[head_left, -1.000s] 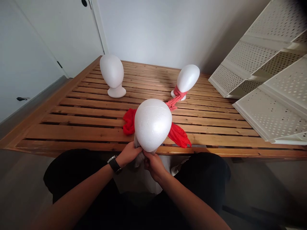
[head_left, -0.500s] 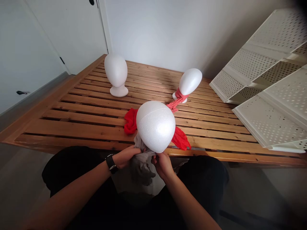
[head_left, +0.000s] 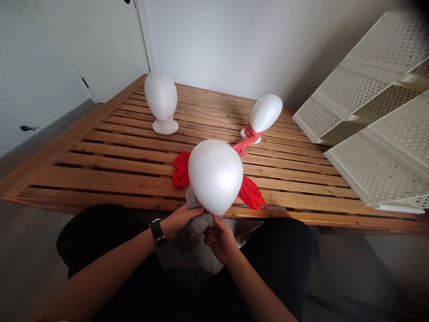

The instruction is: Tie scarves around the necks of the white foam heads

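Observation:
A white foam mannequin head (head_left: 215, 174) stands at the near edge of the slatted wooden table (head_left: 100, 179). A grey cloth (head_left: 197, 220) is wrapped round its neck. My left hand (head_left: 181, 219), with a black wristwatch, is closed on the cloth at the left of the neck. My right hand (head_left: 219, 237) is closed on the cloth just below the chin. A red scarf (head_left: 250, 192) lies on the table behind this head.
Two more foam heads stand farther back: a bare one (head_left: 161, 102) at the left and one (head_left: 264, 114) with a pink scarf (head_left: 247, 139) tied round its neck. White perforated shelf panels (head_left: 375, 116) lean at the right. A white door (head_left: 83, 40) is at the back left.
The loose end of the grey cloth that hung below the head half a second ago is now gathered into my hands. My right hand has shifted slightly left and down.

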A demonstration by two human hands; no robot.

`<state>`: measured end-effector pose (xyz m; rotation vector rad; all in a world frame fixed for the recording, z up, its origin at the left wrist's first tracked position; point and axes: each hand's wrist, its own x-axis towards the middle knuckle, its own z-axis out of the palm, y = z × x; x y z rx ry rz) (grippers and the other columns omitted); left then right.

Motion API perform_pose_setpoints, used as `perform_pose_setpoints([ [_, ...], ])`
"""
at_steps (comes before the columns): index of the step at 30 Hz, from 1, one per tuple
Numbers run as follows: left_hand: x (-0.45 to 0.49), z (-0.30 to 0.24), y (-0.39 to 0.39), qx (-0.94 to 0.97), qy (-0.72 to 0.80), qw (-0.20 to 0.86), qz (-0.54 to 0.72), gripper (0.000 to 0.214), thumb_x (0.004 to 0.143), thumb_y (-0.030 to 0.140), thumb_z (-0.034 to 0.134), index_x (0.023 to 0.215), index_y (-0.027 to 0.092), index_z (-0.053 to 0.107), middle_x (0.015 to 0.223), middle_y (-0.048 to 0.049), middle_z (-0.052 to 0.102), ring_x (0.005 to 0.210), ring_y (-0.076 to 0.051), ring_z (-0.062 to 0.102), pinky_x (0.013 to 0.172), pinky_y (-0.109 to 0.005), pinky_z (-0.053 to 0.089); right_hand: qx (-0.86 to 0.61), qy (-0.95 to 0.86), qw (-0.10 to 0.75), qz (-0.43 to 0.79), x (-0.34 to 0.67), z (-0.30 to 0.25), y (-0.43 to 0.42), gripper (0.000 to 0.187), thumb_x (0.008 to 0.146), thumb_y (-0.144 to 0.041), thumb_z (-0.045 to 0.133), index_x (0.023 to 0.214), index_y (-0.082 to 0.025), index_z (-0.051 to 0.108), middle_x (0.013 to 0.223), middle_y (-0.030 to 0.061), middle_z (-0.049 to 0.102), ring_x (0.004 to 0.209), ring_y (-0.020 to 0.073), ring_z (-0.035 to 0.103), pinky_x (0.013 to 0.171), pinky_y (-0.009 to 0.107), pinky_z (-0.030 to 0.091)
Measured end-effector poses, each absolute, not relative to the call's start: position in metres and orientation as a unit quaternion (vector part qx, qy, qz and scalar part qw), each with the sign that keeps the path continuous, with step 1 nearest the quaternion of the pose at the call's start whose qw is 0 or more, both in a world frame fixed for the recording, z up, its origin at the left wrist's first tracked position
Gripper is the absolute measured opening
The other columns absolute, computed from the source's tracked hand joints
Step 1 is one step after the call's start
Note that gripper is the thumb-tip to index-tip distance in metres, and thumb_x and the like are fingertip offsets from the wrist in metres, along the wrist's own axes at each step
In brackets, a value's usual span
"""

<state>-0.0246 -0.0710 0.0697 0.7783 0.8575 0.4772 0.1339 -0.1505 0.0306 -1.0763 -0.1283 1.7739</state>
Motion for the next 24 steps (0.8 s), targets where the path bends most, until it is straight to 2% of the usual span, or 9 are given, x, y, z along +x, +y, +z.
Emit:
perform_pose_setpoints([
  [2, -0.027, 0.071, -0.070, 0.390, 0.382, 0.813, 0.202, 0.051, 0.081, 0.045, 0.085, 0.121, 0.015, 0.073, 0.115, -0.0119, 0.078, 0.110, -0.027, 0.070, 0.100, -0.040, 0.054, -0.442, -0.055, 0.506, 0.738, 0.127, 0.031, -0.154, 0.042, 0.070, -0.058, 0.089, 0.082, -0.026, 0.064, 0.056, -0.0081, 0.052, 0.045, 0.0067, 0.031, 0.048, 0.022, 0.017],
  [6, -0.029, 0.072, -0.070, 0.458, 0.347, 0.802, 0.162, 0.042, 0.074, 0.032, 0.088, 0.110, 0.015, 0.075, 0.115, -0.0102, 0.077, 0.113, -0.026, 0.068, 0.104, -0.038, 0.051, -0.470, -0.059, 0.542, 0.694, 0.117, 0.027, -0.156, 0.046, 0.066, -0.049, 0.096, 0.090, -0.023, 0.066, 0.061, -0.0092, 0.050, 0.047, 0.0047, 0.026, 0.047, 0.022, 0.017],
  [10, -0.028, 0.072, -0.069, 0.476, 0.360, 0.787, 0.154, 0.035, 0.072, 0.023, 0.081, 0.106, 0.015, 0.075, 0.101, -0.0078, 0.078, 0.089, -0.021, 0.070, 0.082, -0.033, 0.056, -0.485, -0.109, 0.552, 0.669, 0.122, 0.028, -0.152, 0.043, 0.070, -0.049, 0.093, 0.088, -0.019, 0.067, 0.062, -0.0074, 0.050, 0.049, 0.0051, 0.029, 0.047, 0.022, 0.017],
  [13, -0.031, 0.072, -0.066, 0.463, 0.387, 0.788, 0.121, 0.022, 0.073, 0.024, 0.072, 0.092, 0.012, 0.074, 0.078, -0.0083, 0.075, 0.068, -0.019, 0.067, 0.062, -0.029, 0.051, -0.504, -0.106, 0.568, 0.641, 0.135, 0.032, -0.148, 0.043, 0.064, -0.046, 0.094, 0.081, -0.019, 0.065, 0.059, -0.0072, 0.049, 0.049, 0.0058, 0.033, 0.047, 0.021, 0.020],
  [15, -0.034, 0.073, -0.062, 0.452, 0.407, 0.784, 0.125, 0.019, 0.071, 0.022, 0.068, 0.087, 0.013, 0.072, 0.068, -0.0067, 0.071, 0.061, -0.018, 0.064, 0.056, -0.027, 0.047, -0.511, -0.081, 0.591, 0.619, 0.148, 0.035, -0.144, 0.046, 0.060, -0.042, 0.096, 0.079, -0.020, 0.062, 0.058, -0.0083, 0.048, 0.049, 0.0054, 0.034, 0.047, 0.020, 0.023],
  [19, -0.041, 0.078, -0.051, 0.450, 0.403, 0.782, 0.153, 0.017, 0.066, 0.018, 0.066, 0.083, 0.017, 0.068, 0.062, -0.0003, 0.065, 0.055, -0.014, 0.059, 0.054, -0.024, 0.044, -0.506, -0.054, 0.624, 0.594, 0.179, 0.041, -0.135, 0.050, 0.060, -0.040, 0.099, 0.080, -0.020, 0.057, 0.059, -0.0091, 0.048, 0.047, 0.0037, 0.032, 0.045, 0.018, 0.025],
  [24, -0.056, 0.086, -0.034, 0.436, 0.414, 0.781, 0.166, 0.016, 0.070, 0.022, 0.067, 0.086, 0.020, 0.070, 0.064, -0.0008, 0.064, 0.058, -0.017, 0.061, 0.055, -0.026, 0.046, -0.497, -0.039, 0.623, 0.603, 0.220, 0.048, -0.123, 0.054, 0.060, -0.039, 0.101, 0.080, -0.021, 0.055, 0.055, -0.0115, 0.043, 0.044, 0.0024, 0.026, 0.041, 0.017, 0.022],
])
